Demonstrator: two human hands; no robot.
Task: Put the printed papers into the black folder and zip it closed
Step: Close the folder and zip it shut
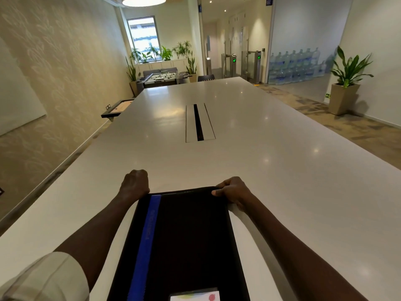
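Folder (182, 240) shut flat, likely stiff, light; left hand (135, 183) fisted, right hand (233, 191) pinching its far corners.

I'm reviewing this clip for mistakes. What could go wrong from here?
1. Both hands, left hand and right hand, grip only the far corners of the black folder, so a zip pull may skew it.
2. No papers are visible; it may be closed without them.

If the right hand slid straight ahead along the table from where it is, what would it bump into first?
Probably nothing nearby. The right hand grips the black folder's far corner, and bare table lies ahead. The cable slot sits left of that line, though depth is hard to judge.
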